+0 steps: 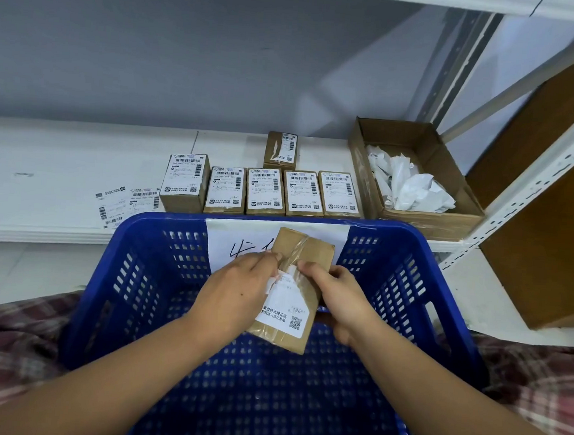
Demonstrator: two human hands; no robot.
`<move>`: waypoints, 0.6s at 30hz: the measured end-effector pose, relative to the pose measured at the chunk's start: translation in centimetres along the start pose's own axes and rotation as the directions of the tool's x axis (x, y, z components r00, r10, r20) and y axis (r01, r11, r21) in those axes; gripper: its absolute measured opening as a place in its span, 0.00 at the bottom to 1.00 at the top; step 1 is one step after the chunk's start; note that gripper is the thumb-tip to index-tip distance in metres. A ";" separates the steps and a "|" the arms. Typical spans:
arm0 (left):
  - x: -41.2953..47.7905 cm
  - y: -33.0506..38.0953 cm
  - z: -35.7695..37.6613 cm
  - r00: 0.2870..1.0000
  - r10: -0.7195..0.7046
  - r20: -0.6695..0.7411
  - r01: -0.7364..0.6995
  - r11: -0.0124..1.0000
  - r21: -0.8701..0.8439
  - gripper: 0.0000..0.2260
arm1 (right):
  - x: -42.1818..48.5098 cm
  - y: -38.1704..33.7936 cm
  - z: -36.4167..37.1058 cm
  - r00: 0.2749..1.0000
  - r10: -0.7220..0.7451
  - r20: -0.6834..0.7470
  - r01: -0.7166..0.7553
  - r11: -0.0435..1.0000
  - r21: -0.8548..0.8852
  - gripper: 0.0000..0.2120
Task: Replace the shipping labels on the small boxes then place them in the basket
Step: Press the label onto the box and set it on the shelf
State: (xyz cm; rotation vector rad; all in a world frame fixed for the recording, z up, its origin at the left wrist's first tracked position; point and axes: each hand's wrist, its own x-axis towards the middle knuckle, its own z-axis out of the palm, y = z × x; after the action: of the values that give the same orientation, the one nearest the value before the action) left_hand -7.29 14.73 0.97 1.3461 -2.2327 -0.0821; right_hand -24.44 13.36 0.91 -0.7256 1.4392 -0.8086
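small box (314,250): you hold it tilted above the blue basket (158,258) | left hand (239,282): your fingers pinch the lifted, crumpled edge of its shipping label (285,306) | right hand (337,297): your fingers curl round the box's right side | shelf: row of labelled boxes (267,191), loose labels (127,204) to their left, open carton (426,221) of crumpled paper to their right

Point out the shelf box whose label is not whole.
The lone small box set behind the row of five: bare cardboard shows on its left half, while the five in front carry full labels.
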 end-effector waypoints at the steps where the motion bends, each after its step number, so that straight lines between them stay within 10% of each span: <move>1: 0.0 0.0 0.1 1.000 0.009 -0.002 -0.009 1.000 0.000 0.17 | 0.0 -0.1 0.0 1.000 0.000 0.000 0.000 1.000 0.003 0.25; 18: -0.2 0.6 -0.2 0.988 0.133 -0.072 -0.131 0.991 0.033 0.16 | 0.7 -1.0 -1.2 0.996 -0.007 -0.089 0.012 0.998 0.059 0.24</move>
State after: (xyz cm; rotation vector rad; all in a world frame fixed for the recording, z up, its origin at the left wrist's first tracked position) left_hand -7.67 15.22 1.23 1.1918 -2.2612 0.0465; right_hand -25.69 12.25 1.29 -0.6583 1.4855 -0.8974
